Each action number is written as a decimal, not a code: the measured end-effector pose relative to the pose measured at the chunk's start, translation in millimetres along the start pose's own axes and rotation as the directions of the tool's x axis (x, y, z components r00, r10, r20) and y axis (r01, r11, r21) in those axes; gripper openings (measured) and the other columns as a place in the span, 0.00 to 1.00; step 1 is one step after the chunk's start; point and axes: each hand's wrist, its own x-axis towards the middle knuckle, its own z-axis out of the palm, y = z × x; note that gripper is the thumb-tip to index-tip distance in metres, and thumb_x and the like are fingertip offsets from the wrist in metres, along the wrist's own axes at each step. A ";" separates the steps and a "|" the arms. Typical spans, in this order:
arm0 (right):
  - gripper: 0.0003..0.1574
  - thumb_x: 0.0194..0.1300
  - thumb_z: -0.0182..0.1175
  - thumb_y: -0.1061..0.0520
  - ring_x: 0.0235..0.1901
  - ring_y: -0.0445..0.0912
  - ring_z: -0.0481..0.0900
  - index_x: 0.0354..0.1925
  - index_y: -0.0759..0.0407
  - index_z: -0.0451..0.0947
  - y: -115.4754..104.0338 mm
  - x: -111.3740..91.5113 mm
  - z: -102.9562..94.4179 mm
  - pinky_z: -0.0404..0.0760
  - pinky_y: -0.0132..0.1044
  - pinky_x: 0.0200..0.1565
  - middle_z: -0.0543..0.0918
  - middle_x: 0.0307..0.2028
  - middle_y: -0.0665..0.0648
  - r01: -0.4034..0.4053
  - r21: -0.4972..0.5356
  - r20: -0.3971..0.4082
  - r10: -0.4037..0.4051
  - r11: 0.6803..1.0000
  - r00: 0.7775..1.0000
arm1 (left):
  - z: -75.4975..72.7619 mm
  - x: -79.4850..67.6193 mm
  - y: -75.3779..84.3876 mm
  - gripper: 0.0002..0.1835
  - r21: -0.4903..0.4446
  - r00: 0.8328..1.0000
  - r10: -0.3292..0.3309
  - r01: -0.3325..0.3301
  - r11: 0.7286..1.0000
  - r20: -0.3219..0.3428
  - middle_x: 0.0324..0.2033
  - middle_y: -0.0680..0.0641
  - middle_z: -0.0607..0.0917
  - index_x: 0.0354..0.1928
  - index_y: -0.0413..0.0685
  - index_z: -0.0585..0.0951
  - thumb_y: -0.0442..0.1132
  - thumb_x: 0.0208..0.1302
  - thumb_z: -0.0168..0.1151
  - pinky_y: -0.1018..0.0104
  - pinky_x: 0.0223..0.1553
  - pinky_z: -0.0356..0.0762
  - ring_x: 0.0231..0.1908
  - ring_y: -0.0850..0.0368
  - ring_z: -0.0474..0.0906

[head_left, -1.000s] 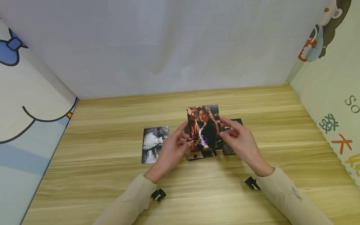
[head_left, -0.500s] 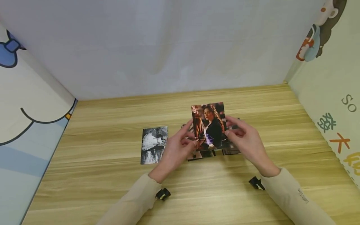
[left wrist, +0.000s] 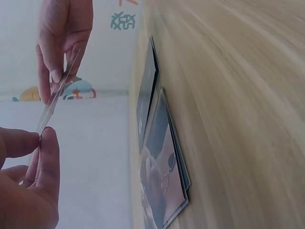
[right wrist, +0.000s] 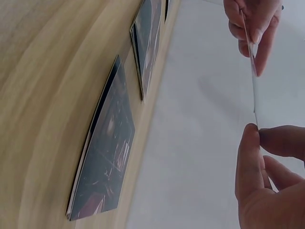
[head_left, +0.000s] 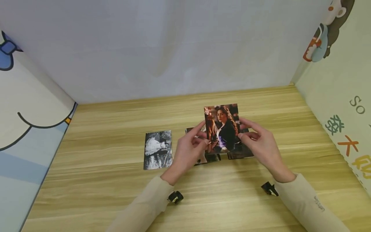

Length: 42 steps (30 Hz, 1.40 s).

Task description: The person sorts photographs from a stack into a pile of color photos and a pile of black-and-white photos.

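Both hands hold one colour photo card [head_left: 222, 129] up over the table; it pictures a long-haired figure in a dark jacket. My left hand [head_left: 191, 146] pinches its left edge between thumb and fingers. On the opposite edge my right hand [head_left: 261, 145] pinches it the same way. Seen edge-on in the left wrist view, the photo card [left wrist: 50, 109] stands well above the tabletop. Below it lie two small stacks of photo cards: a middle stack [left wrist: 164, 176] showing a necklace picture, and a dark right stack [right wrist: 107, 152]. The raised card partly hides both in the head view.
A black-and-white photo card [head_left: 157, 149] lies on the wooden table [head_left: 110, 193] left of the stacks. A white back wall [head_left: 130, 58] rises behind the table, with printed panels on both sides. Black wrist cameras [head_left: 175, 197] sit at the cuffs.
Both hands have moved right and slightly upward in the head view, carrying the colour photo card with them. More of the middle stack shows. The black-and-white card stays on the table.
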 end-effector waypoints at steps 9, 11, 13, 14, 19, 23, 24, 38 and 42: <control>0.33 0.73 0.61 0.64 0.38 0.32 0.84 0.74 0.57 0.71 2.6 0.1 -11.2 0.75 0.30 0.21 0.79 0.54 0.63 -0.021 0.003 -0.004 0.021 1.000 1.000 | 16.0 6.3 -0.7 0.37 -0.083 1.000 -0.009 0.008 0.997 -0.009 0.45 0.38 0.84 0.76 0.44 0.69 0.22 0.66 0.63 0.68 0.41 0.87 0.38 0.49 0.85; 0.33 0.73 0.61 0.64 0.39 0.31 0.84 0.74 0.57 0.71 3.7 -0.1 -13.5 0.78 0.31 0.23 0.79 0.54 0.63 -0.019 -0.009 -0.005 0.019 1.000 1.000 | 18.6 7.3 -0.8 0.37 -0.086 1.000 -0.004 0.003 0.996 -0.009 0.45 0.37 0.84 0.76 0.44 0.69 0.21 0.66 0.63 0.68 0.41 0.87 0.38 0.47 0.86; 0.33 0.73 0.61 0.65 0.40 0.30 0.84 0.74 0.57 0.71 5.1 -0.1 -15.4 0.82 0.31 0.27 0.79 0.54 0.63 -0.011 -0.017 -0.007 0.011 1.000 1.000 | 20.6 8.4 -0.1 0.37 -0.078 1.000 -0.001 0.000 0.997 -0.008 0.45 0.38 0.84 0.76 0.43 0.68 0.21 0.65 0.63 0.68 0.40 0.87 0.38 0.47 0.86; 0.33 0.73 0.61 0.65 0.40 0.30 0.84 0.74 0.57 0.71 5.6 -0.1 -16.4 0.82 0.31 0.28 0.79 0.54 0.63 -0.010 -0.020 -0.009 0.010 1.000 1.000 | 21.4 9.0 0.3 0.37 -0.076 1.000 0.004 -0.005 0.997 -0.006 0.45 0.37 0.84 0.76 0.43 0.69 0.21 0.65 0.63 0.68 0.41 0.87 0.38 0.47 0.86; 0.34 0.73 0.61 0.64 0.41 0.29 0.84 0.74 0.56 0.71 6.5 -1.7 -21.3 0.82 0.26 0.34 0.80 0.54 0.63 -0.012 -0.032 -0.018 0.011 0.999 1.000 | 25.6 11.2 1.5 0.37 -0.075 1.000 0.018 -0.017 0.997 0.002 0.45 0.38 0.84 0.76 0.44 0.68 0.21 0.66 0.63 0.69 0.40 0.87 0.38 0.46 0.86; 0.34 0.73 0.61 0.63 0.42 0.27 0.83 0.74 0.56 0.70 8.0 -2.4 -24.1 0.81 0.24 0.37 0.80 0.54 0.63 -0.020 -0.041 -0.020 0.019 0.999 1.000 | 29.2 12.3 0.0 0.36 -0.035 0.999 0.038 -0.038 0.999 0.007 0.44 0.39 0.84 0.77 0.43 0.68 0.22 0.68 0.62 0.70 0.39 0.87 0.38 0.47 0.87; 0.34 0.73 0.61 0.63 0.42 0.27 0.83 0.74 0.56 0.70 8.6 -2.5 -24.7 0.81 0.23 0.37 0.80 0.54 0.63 -0.023 -0.044 -0.020 0.022 0.999 1.000 | 29.9 12.7 -0.2 0.36 -0.021 0.999 0.042 -0.042 0.999 0.008 0.44 0.39 0.84 0.76 0.43 0.68 0.23 0.68 0.63 0.70 0.39 0.86 0.38 0.48 0.87; 0.33 0.73 0.62 0.63 0.42 0.26 0.83 0.74 0.57 0.71 15.1 -2.6 -35.0 0.78 0.23 0.34 0.80 0.50 0.57 -0.033 -0.049 -0.039 0.031 0.998 0.999 | 40.9 19.6 1.6 0.36 0.030 0.999 0.039 -0.039 0.999 0.022 0.44 0.42 0.86 0.76 0.43 0.69 0.24 0.66 0.65 0.73 0.37 0.85 0.37 0.56 0.87; 0.34 0.73 0.62 0.62 0.42 0.26 0.83 0.74 0.56 0.71 17.2 -2.7 -38.1 0.80 0.22 0.36 0.81 0.51 0.61 -0.051 -0.075 -0.043 0.048 0.996 0.998 | 45.8 21.5 0.6 0.36 0.044 0.999 0.027 -0.028 0.999 0.023 0.44 0.42 0.86 0.76 0.43 0.69 0.24 0.66 0.65 0.74 0.35 0.84 0.36 0.57 0.87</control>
